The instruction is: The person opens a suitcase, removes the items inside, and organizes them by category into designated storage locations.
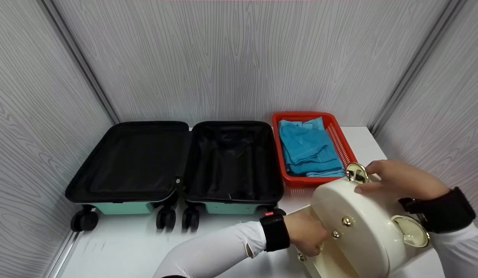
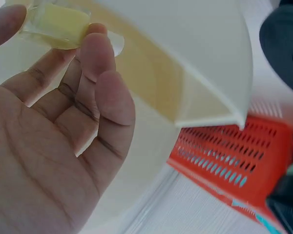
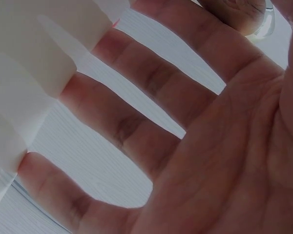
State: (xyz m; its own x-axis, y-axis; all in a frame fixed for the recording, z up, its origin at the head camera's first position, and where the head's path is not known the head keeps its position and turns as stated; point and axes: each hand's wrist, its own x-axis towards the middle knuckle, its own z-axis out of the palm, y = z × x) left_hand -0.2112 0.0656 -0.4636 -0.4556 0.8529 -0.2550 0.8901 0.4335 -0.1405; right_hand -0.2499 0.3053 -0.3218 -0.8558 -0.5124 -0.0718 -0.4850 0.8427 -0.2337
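At the lower right of the head view is a cream storage box (image 1: 362,216) with rounded sides, gold knobs and round gold fittings. My left hand (image 1: 306,233) reaches into its open part. In the left wrist view, that hand's fingertips (image 2: 115,100) pinch a small glass bottle (image 2: 63,24) of yellow liquid, partly cut off by the frame's edge. My right hand (image 1: 409,179) grips the box's upper side beside a gold fitting (image 1: 356,173). Its spread fingers (image 3: 127,124) press their tips against the box in the right wrist view.
An open suitcase (image 1: 231,166) with black lining and mint-green shell lies on the white table (image 1: 119,247), at the left and middle. Right of it stands a red basket (image 1: 341,146) holding folded blue cloths (image 1: 306,146). Grey wood-grain panels (image 1: 231,58) enclose the table.
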